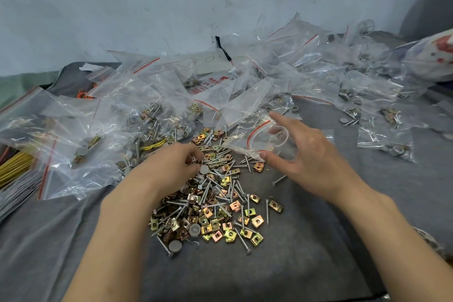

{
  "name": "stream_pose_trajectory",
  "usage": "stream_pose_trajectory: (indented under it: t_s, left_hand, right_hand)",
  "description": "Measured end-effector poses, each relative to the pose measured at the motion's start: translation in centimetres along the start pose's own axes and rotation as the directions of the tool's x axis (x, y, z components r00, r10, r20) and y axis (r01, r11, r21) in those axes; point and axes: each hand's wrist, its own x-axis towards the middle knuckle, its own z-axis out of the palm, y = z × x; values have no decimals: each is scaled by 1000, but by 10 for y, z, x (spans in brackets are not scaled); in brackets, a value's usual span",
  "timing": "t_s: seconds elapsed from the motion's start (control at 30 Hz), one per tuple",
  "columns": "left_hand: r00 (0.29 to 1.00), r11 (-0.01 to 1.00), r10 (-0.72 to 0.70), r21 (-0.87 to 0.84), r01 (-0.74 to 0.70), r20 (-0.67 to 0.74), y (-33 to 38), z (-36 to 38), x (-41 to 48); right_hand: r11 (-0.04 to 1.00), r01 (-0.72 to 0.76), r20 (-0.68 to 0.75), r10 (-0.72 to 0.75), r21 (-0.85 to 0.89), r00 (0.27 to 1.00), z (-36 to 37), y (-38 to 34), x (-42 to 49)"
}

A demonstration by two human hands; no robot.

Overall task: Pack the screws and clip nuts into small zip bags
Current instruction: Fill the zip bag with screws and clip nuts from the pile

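Grey cloth [220,277], screws [213,193] (scuffed wall [147,2] behind)

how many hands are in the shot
2. The left hand pinches screws from the loose pile; the right hand holds an open zip bag beside it.

The left hand [171,167] digs into the screw pile [215,201] (its catch hidden from me), and the right hand [311,154] blurs partly behind a zip bag [247,115].
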Motion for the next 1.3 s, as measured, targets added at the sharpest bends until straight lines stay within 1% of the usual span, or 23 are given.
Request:
stream_pose_trajectory:
  t_s: [0.1,0.23,0.4,0.47,0.57,0.63,0.7,0.77,0.87,0.93,1.0,1.1,1.17,1.3]
  left_hand:
    - [1000,1000,14,8,-14,-8,1,1,1]
    - [997,998,58,0,-58,47,2,1,-1]
    - [996,996,87,-37,-87,18,3,4,-1]
    - [993,992,114,-57,-115,-25,6,5,-1]
    - [971,959,162,-204,-197,-175,17,5,-1]
    - [941,914,182,-304,-269,-287,29,5,1]
    - [920,848,187,-416,-328,-343,44,8,4]
    - [922,808,186,-482,-340,-340,58,15,8]
    - [925,798,212,-490,-349,-314,74,26,13]
    - [924,769,229,-525,-365,-307,81,28,14]
    - [919,749,215,-547,-373,-332,83,25,16]
    - [909,730,153,-576,-368,-387,77,15,16]
    - [910,752,120,-562,-344,-397,68,10,15]
    - [925,862,124,-423,-280,-358,48,8,11]
  right_hand:
    - [1000,6,-2,-6,-4,1000,2,0,0]
    - [1000,9,1,-9,-8,1000,3,1,0]
    - [1000,15,6,-15,6,1000,4,-1,0]
    - [1000,18,16,-18,4,1000,4,-2,0]
    - [1000,17,45,-17,-5,999,2,-4,1]
    - [1000,5,57,-5,-10,998,2,-5,1]
    - [1000,2,58,-1,-12,998,2,-6,1]
    - [1000,10,61,-9,-19,998,3,-7,1]
    - [1000,22,60,-21,-16,998,4,-8,1]
    - [1000,22,59,-22,-6,998,4,-7,1]
    - [1000,23,46,-23,1,999,4,-7,1]
    - [1000,16,32,-16,17,999,3,-6,1]
    - [999,10,46,-11,32,999,2,-6,2]
    - [999,2,49,-4,32,999,2,-5,2]
